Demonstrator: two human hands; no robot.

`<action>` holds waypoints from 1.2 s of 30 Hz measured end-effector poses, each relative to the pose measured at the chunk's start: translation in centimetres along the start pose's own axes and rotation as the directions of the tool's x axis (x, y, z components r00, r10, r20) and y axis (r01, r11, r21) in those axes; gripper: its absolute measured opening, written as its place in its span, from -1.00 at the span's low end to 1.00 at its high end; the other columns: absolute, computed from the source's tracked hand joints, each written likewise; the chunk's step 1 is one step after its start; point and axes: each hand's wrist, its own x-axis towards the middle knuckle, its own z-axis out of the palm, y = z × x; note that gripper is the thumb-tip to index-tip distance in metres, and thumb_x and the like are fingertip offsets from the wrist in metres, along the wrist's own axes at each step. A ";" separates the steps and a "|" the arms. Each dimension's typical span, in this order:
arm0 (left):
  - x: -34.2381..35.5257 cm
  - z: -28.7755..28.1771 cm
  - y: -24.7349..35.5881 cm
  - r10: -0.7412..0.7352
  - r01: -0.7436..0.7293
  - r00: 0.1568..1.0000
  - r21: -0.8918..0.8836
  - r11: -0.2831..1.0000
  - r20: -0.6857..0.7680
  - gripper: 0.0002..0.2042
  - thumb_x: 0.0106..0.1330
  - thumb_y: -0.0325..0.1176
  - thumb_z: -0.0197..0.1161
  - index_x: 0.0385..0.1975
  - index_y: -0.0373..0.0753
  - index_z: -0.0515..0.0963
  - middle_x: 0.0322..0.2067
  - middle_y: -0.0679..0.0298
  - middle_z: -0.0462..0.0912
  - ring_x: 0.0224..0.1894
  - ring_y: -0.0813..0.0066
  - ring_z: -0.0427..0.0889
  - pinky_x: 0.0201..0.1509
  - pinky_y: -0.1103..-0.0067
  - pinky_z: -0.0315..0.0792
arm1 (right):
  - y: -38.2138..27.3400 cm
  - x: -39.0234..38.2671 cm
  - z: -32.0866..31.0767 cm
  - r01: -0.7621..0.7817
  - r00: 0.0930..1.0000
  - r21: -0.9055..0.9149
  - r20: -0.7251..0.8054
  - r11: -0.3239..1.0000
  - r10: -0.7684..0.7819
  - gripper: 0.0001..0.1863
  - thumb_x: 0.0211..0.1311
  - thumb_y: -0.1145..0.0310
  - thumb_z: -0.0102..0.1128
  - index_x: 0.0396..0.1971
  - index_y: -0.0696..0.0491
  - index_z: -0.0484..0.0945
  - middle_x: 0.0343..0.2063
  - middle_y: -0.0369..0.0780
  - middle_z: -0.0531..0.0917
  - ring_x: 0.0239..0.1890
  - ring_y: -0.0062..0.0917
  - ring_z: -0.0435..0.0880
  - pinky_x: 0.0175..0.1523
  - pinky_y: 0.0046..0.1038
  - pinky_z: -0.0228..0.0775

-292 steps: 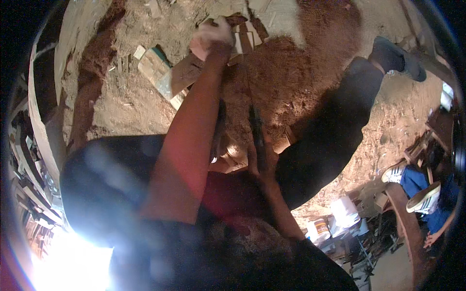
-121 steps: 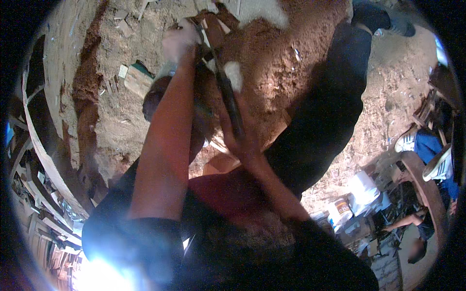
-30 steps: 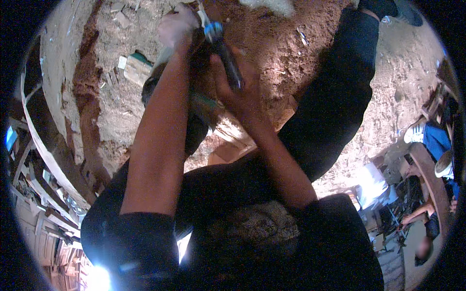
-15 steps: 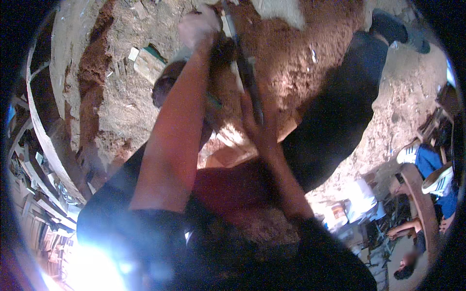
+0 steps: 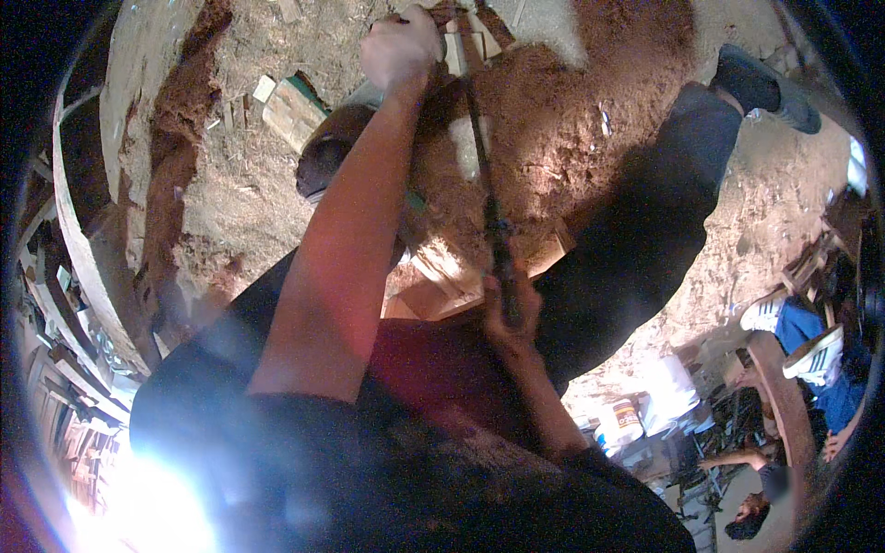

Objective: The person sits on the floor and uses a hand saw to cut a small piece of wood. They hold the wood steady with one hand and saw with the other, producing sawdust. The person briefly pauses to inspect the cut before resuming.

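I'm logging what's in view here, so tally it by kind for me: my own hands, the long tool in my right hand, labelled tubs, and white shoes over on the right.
Own hands, left hand and right hand: 2
Long tool: 1
Labelled tub: 1
White shoes: 2
Total: 6

Left forearm (image 5: 343, 244) is pointing forward, left hand (image 5: 403, 50) bunching, fingertips hidden; right hand (image 5: 513, 309) is gripping closer in, right forearm (image 5: 546, 396) slanting inward.
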 end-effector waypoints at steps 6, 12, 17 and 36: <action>-0.3 -1.7 1.3 -0.114 0.123 0.991 -0.124 0.985 0.075 -0.46 0.41 0.09 0.03 -0.13 -0.33 0.68 -0.22 -0.17 0.71 -0.22 -0.13 0.73 -0.07 0.16 0.57 | -3.0 -0.1 -6.6 -0.060 0.986 0.214 -0.139 0.975 0.091 -0.52 0.46 0.17 0.16 0.25 0.12 0.58 -0.40 -0.26 0.74 -0.50 -0.53 0.62 -0.39 -0.39 0.49; 1.6 -2.7 0.4 0.238 -0.253 0.909 0.001 0.967 0.341 -0.28 0.43 0.17 -0.08 0.11 -0.51 0.56 0.13 -0.31 0.59 0.21 -0.09 0.63 0.30 0.20 0.47 | -3.5 -0.2 -9.6 -0.015 0.920 0.218 -0.380 0.976 0.099 -0.38 0.52 -0.01 0.00 0.22 0.25 0.55 -0.30 -0.24 0.72 -0.41 -0.63 0.59 -0.32 -0.55 0.44; 9.4 1.8 -7.0 0.427 -0.291 0.846 -0.394 0.872 0.320 -0.21 0.39 0.37 -0.02 0.38 -0.16 0.39 0.23 -0.35 0.47 0.35 -0.21 0.45 0.40 0.13 0.36 | -4.0 1.6 -7.9 -0.010 0.892 0.452 -0.398 0.892 0.212 -0.46 0.55 0.06 0.01 0.15 0.26 0.58 -0.45 -0.36 0.63 -0.55 -0.75 0.44 -0.46 -0.63 0.24; 0.2 -11.5 -2.7 0.732 -0.723 0.514 -0.232 0.650 0.447 -0.53 0.26 -0.09 0.33 0.03 -0.32 0.67 -0.16 -0.13 0.76 -0.10 -0.08 0.76 0.07 0.23 0.61 | -0.7 0.9 -7.6 0.046 0.975 0.505 -0.212 0.862 0.072 -0.63 0.56 0.22 0.10 0.05 0.24 0.61 -0.69 -0.44 0.33 -0.69 -0.76 0.27 -0.56 -0.59 0.11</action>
